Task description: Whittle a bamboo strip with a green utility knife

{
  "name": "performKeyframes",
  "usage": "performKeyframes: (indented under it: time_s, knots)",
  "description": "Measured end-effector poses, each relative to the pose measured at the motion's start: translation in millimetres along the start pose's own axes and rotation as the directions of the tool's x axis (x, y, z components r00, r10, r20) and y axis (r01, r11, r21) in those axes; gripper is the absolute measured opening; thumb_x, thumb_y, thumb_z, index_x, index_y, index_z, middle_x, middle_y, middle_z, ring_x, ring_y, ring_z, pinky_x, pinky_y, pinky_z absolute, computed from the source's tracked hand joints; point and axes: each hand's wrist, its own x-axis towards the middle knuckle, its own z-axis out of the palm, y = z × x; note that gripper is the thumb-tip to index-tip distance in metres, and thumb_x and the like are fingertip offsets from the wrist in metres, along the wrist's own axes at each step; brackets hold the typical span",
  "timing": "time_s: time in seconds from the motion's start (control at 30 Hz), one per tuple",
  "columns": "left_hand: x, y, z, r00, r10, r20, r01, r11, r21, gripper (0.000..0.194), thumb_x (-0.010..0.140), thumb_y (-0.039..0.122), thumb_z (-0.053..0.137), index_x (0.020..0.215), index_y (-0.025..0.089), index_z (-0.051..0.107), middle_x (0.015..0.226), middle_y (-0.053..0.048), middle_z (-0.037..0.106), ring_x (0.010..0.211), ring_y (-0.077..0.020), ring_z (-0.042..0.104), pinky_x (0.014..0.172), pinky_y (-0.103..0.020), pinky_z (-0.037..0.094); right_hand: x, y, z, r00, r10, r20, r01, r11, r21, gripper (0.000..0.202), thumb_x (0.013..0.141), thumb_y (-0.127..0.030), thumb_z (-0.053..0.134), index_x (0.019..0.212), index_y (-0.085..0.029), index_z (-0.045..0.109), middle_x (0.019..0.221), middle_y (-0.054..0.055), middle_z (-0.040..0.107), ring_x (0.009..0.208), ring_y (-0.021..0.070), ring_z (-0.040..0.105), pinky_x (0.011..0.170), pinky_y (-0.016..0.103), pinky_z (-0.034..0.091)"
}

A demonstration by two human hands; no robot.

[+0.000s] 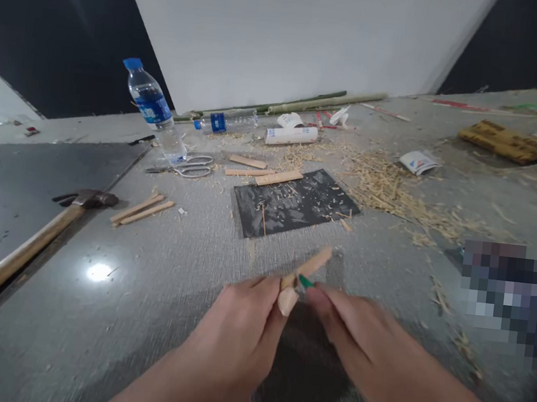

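Observation:
My left hand (248, 327) is closed round pale wooden pieces near the lower middle of the view. One flat wooden strip (316, 263) points up and to the right out of the grip, and a rounded wooden end (287, 301) shows beside the thumb. My right hand (349, 318) pinches a small green-tipped object (305, 281), its tip close to the wood; the rest of it is hidden in the fingers. Beyond both hands lies a black mat (296, 207) strewn with shavings, with a wooden strip (279, 177) across its far edge.
A hammer (28, 243) lies at the left, near two wood strips (145, 212). Scissors (190, 166) rest by an upright water bottle (156, 109). Behind are a lying bottle (229, 122) and a white roll (291, 135). Shavings (394, 192) spread right, before yellow packaging (507, 143).

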Motion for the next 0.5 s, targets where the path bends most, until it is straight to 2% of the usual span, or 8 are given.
performKeyframes:
  time_s: [0.1,0.17,0.33,0.5]
  knots:
    - [-1.1,3.7,-2.0,0.998,0.010,-0.056,-0.008,0.999,0.047,0.033,0.107,0.028,0.035,0.075,0.023,0.040,0.066,0.002,0.050,0.056,-0.0134,0.037,0.055,-0.030,0.027,6.0,5.3,-1.2,0.999,0.037,-0.027,-0.038,0.998,-0.052,0.055,0.107,-0.047,0.028,0.071,-0.025,0.064,0.062,0.005,0.068,0.057,0.0200,0.066,0.054,0.032,0.053]
    - [-1.7,5.5,-2.9,0.996,0.025,-0.087,-0.020,0.998,0.057,0.033,0.107,0.028,0.034,0.075,0.023,0.039,0.068,0.002,0.050,0.056,-0.0135,0.038,0.055,-0.030,0.027,6.5,6.1,-1.2,0.997,0.060,-0.038,-0.061,0.998,-0.026,0.052,0.107,-0.048,0.030,0.071,-0.025,0.059,0.061,0.003,0.065,0.056,0.0183,0.061,0.054,0.031,0.049]
    - [-1.2,5.2,-2.7,0.995,0.046,-0.087,-0.044,0.999,0.023,0.032,0.107,0.029,0.036,0.077,0.022,0.042,0.073,0.000,0.054,0.061,-0.0143,0.044,0.057,-0.030,0.030,2.1,2.1,-2.8,0.989,0.136,-0.065,-0.129,0.986,0.104,0.048,0.106,-0.053,0.034,0.067,-0.026,0.042,0.056,-0.005,0.042,0.048,0.0137,0.041,0.044,0.027,0.034]
    - [-1.9,3.3,-4.3,0.994,0.076,-0.078,-0.074,0.997,0.034,0.027,0.107,0.027,0.038,0.087,0.020,0.054,0.083,-0.002,0.058,0.070,-0.0153,0.049,0.064,-0.031,0.034,0.9,1.2,-7.6,0.993,0.100,-0.068,-0.087,0.981,0.172,0.042,0.106,-0.049,0.040,0.072,-0.025,0.044,0.060,-0.005,0.046,0.053,0.0140,0.044,0.048,0.027,0.035]
